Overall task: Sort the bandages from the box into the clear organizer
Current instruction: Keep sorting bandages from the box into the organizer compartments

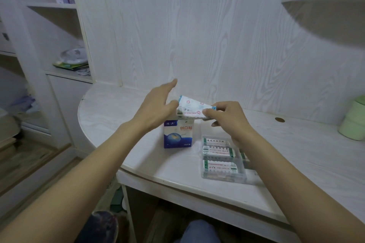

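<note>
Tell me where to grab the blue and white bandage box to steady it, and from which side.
Grip the bandage box across its narrow side walls, coming from the left. It stands upright, the clear organizer crowds its right, and both hands work above its top.
</note>
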`<state>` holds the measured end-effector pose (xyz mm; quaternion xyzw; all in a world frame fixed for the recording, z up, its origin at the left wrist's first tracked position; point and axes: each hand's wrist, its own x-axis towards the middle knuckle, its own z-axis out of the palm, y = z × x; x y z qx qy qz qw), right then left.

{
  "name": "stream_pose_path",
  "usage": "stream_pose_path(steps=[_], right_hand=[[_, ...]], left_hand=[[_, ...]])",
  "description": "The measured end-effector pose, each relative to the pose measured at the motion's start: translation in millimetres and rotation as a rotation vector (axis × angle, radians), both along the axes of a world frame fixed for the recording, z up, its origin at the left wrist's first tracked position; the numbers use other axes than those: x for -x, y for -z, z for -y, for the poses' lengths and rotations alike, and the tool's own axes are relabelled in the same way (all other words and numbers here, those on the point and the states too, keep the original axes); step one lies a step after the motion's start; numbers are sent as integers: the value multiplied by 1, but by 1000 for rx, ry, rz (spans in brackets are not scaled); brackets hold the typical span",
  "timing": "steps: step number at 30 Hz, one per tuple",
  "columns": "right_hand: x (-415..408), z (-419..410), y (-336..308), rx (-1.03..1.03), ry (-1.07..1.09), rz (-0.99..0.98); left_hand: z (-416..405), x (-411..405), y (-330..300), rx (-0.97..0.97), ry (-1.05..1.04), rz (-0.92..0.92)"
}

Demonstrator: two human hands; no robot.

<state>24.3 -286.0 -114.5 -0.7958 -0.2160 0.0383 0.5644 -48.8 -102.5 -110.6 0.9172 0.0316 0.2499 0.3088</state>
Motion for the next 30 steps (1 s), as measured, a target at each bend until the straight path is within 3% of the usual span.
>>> stream_pose_path(steps=[2,5,8,13,16,20,26,30], right_hand=[[4,9,-3,19,-115,12],[8,24,-9,52,-242,44],[9,40,-13,1,-262,43],[9,66,-13,-16,-258,43],[12,82,-8,-19,-223,24],[16,103,3,-33,-85,67],[22,130,12,-186,8,-25],[22,142,20,-153,22,-61]], left_hand=[[21,5,-8,-28,82,144],[45,0,-16,-78,214,13],[60,-7,-22,-88,168,-89],[85,-7,-22,403,364,-413],[97,-7,-14,405,417,-515],[115,-4,0,411,434,-465],[150,-5,22,669,402,-398],[161,-4,34,669,400,-354]])
